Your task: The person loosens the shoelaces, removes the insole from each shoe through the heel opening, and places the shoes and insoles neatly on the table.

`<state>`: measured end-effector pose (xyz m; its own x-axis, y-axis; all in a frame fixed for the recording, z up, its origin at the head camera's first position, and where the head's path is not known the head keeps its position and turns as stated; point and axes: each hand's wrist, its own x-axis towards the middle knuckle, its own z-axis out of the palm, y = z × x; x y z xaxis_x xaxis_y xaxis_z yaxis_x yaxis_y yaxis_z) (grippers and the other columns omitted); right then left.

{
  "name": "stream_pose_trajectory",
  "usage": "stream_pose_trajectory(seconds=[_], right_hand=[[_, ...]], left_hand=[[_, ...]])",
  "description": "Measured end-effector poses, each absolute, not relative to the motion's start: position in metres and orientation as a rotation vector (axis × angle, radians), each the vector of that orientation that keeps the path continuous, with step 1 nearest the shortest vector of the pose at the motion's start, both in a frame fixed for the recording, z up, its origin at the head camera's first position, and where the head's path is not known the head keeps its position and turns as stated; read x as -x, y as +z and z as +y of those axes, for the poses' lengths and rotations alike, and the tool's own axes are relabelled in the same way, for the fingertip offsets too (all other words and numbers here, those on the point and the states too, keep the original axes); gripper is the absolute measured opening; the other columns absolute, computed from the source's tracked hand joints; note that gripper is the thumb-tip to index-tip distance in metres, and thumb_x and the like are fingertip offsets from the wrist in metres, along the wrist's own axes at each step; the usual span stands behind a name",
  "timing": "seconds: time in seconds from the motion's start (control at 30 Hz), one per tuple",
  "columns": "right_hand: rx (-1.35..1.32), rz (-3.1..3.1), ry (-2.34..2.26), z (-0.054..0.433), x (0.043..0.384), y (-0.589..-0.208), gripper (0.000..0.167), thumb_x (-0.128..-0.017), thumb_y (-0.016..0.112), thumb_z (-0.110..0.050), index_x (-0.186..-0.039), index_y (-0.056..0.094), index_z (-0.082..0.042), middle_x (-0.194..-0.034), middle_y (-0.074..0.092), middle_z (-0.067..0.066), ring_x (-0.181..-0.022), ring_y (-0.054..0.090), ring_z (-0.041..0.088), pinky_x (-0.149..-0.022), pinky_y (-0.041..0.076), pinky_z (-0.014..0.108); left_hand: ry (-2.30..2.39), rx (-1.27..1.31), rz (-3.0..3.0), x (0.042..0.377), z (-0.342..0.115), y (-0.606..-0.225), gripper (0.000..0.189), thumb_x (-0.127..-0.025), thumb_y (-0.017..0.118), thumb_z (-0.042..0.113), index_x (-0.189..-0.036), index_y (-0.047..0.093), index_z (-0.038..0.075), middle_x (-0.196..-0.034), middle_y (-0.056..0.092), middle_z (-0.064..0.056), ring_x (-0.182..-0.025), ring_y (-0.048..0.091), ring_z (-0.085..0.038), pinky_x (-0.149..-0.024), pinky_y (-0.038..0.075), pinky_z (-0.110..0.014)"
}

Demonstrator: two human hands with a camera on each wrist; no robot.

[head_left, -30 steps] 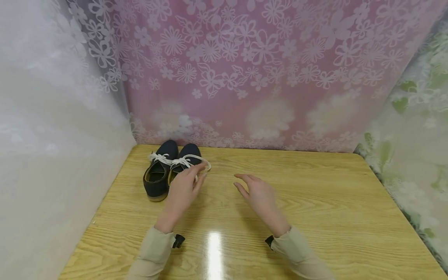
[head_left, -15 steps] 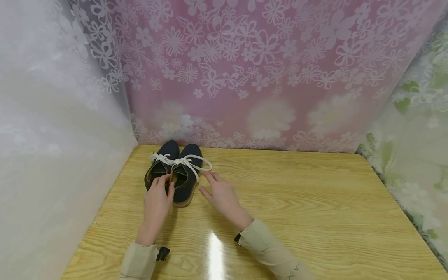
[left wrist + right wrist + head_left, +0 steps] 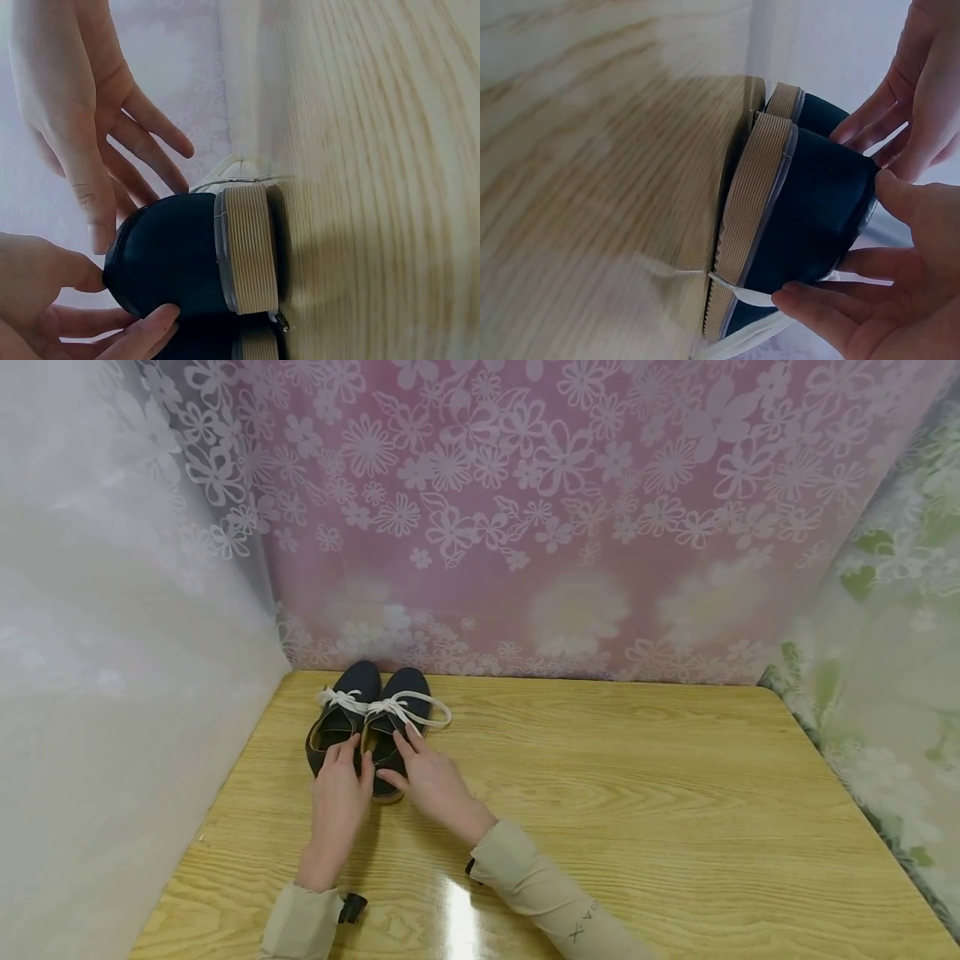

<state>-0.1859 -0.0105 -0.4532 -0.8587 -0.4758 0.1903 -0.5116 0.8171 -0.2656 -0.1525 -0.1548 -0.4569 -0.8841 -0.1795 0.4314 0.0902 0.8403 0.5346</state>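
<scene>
A pair of dark navy lace-up shoes stands side by side at the table's back left, toes toward the curtain. My left hand (image 3: 339, 793) is at the heel of the right-hand shoe (image 3: 412, 682). Its thumb is at the collar and its fingertips lie on the side facing the left-hand shoe (image 3: 360, 679), pinching the heel. My right hand (image 3: 437, 783) reaches along the outer side of the same shoe, fingers extended near the white shoelace (image 3: 442, 717), thumb by the heel opening. The ribbed pale sole (image 3: 754, 195) rests on the table in the right wrist view.
The wood-grain table (image 3: 637, 777) extends to the right of the shoes. A pink floral curtain (image 3: 540, 610) hangs behind it, a white sheet (image 3: 135, 693) on the left and a green-patterned one (image 3: 885, 693) on the right.
My left hand has moved left and back toward me, from over the laces to the right-hand shoe's heel. My right hand has come leftward across the table to that shoe's outer side.
</scene>
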Motion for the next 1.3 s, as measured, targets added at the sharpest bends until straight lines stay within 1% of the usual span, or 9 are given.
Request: stream_pose_trajectory(seconds=[0.13,0.37,0.47,0.63,0.77,0.87,0.97,1.13,1.3], right_hand=[[-0.777,-2.868,0.469,-0.007,0.185,-0.454,0.069,-0.1,0.057,-0.051,-0.151,0.048,-0.005,-0.154,0.046,0.018,-0.034,0.037,0.01,-0.038,0.031,0.02],[-0.786,-2.881,0.494,0.0,0.187,-0.453,0.07,-0.1,0.059,-0.05,-0.151,0.047,-0.005,-0.154,0.045,0.017,-0.036,0.041,0.011,-0.038,0.031,0.02],[-0.779,-2.909,0.517,0.002,0.189,-0.452,0.071,-0.099,0.059,-0.051,-0.152,0.046,-0.006,-0.156,0.043,0.016,-0.035,0.04,0.011,-0.038,0.03,0.02],[-0.775,-2.932,0.512,0.006,0.19,-0.451,0.071,-0.099,0.059,-0.053,-0.152,0.047,-0.008,-0.156,0.043,0.013,-0.034,0.036,0.011,-0.037,0.027,0.022],[-0.791,-2.927,0.509,0.01,0.192,-0.451,0.07,-0.099,0.059,-0.053,-0.152,0.047,-0.009,-0.156,0.044,0.013,-0.035,0.036,0.012,-0.037,0.025,0.022],[-0.794,-2.919,0.507,0.011,0.192,-0.451,0.069,-0.099,0.06,-0.052,-0.152,0.048,-0.009,-0.155,0.044,0.013,-0.035,0.036,0.011,-0.037,0.025,0.022],[-0.793,-2.914,0.52,0.011,0.191,-0.451,0.069,-0.099,0.061,-0.051,-0.152,0.048,-0.008,-0.155,0.044,0.014,-0.035,0.036,0.011,-0.037,0.024,0.022],[-0.754,-2.913,0.487,0.006,0.183,-0.452,0.071,-0.099,0.059,-0.053,-0.151,0.048,-0.006,-0.155,0.045,0.015,-0.034,0.035,0.011,-0.037,0.025,0.022],[-0.689,-2.938,0.47,0.002,0.172,-0.45,0.076,-0.098,0.058,-0.056,-0.153,0.045,-0.005,-0.156,0.044,0.016,-0.035,0.038,0.013,-0.039,0.031,0.023]], left_hand=[[-0.782,-0.057,-2.558,0.152,-0.151,-0.456,0.035,-0.099,0.064,0.011,-0.127,0.064,-0.012,-0.117,0.065,-0.032,-0.092,0.068,-0.048,-0.076,0.056,-0.06],[-0.775,-0.055,-2.571,0.155,-0.146,-0.458,0.036,-0.1,0.064,0.016,-0.124,0.066,-0.011,-0.111,0.069,-0.03,-0.09,0.068,-0.045,-0.074,0.056,-0.058],[-0.785,-0.052,-2.574,0.158,-0.145,-0.458,0.031,-0.102,0.062,0.016,-0.119,0.065,-0.01,-0.1,0.071,-0.026,-0.082,0.068,-0.043,-0.069,0.055,-0.056],[-0.824,-0.062,-2.609,0.163,-0.143,-0.461,0.02,-0.105,0.054,0.01,-0.116,0.056,-0.007,-0.073,0.067,-0.022,-0.055,0.062,-0.036,-0.05,0.048,-0.05],[-0.844,-0.09,-2.614,0.167,-0.142,-0.463,0.019,-0.106,0.049,0.007,-0.12,0.052,-0.007,-0.066,0.063,-0.02,-0.044,0.054,-0.032,-0.042,0.04,-0.043],[-0.843,-0.111,-2.631,0.17,-0.142,-0.463,0.027,-0.107,0.048,0.008,-0.126,0.054,-0.01,-0.07,0.064,-0.022,-0.046,0.056,-0.035,-0.044,0.043,-0.046],[-0.83,-0.127,-2.667,0.172,-0.144,-0.463,0.034,-0.107,0.047,0.01,-0.131,0.058,-0.011,-0.078,0.068,-0.029,-0.056,0.063,-0.042,-0.052,0.049,-0.055],[-0.871,-0.103,-2.7,0.168,-0.15,-0.462,0.035,-0.106,0.047,0.011,-0.13,0.061,-0.01,-0.094,0.07,-0.033,-0.07,0.067,-0.049,-0.062,0.052,-0.062],[-0.96,-0.082,-2.721,0.162,-0.153,-0.461,0.031,-0.105,0.048,0.012,-0.123,0.061,-0.009,-0.075,0.067,-0.022,-0.061,0.065,-0.041,-0.057,0.049,-0.055]])
